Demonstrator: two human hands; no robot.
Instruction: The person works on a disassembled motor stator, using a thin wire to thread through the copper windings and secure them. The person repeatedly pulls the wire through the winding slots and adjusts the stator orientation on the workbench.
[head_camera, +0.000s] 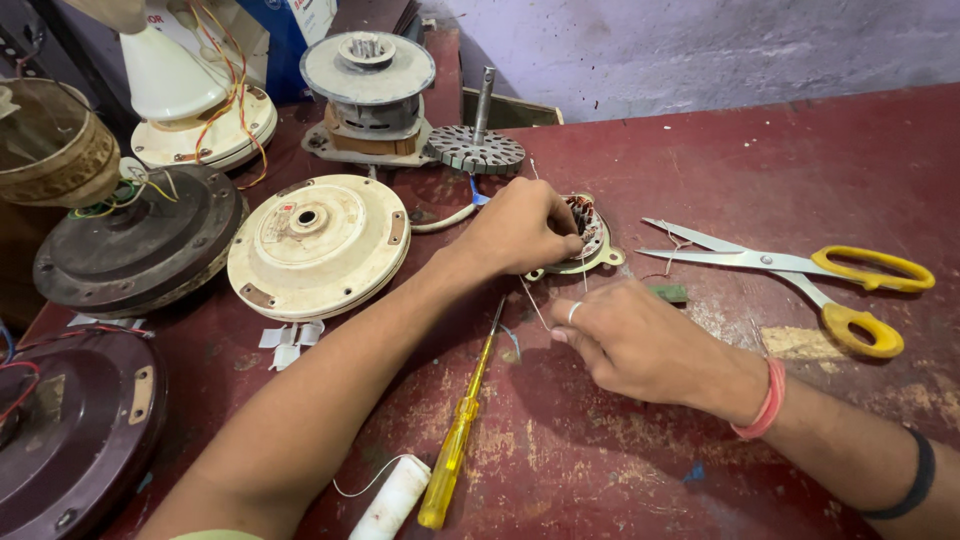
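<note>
The small wound stator (583, 232) is lying on the red table (760, 150), beside the yellow-handled scissors (800, 272). The left hand (520, 228) is pinching its windings with closed fingers, while the right hand (630, 340), fingers curled, is pulling a thin thread (533, 303) near the yellow screwdriver (458, 436).

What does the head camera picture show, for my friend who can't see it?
A person's left hand pinches the copper windings of a small motor stator on a worn red table, while the right hand rests beside it, near a thin wire. Yellow-handled scissors lie to the right, a yellow screwdriver lies in front, and round fan motor housings sit to the left.
</note>
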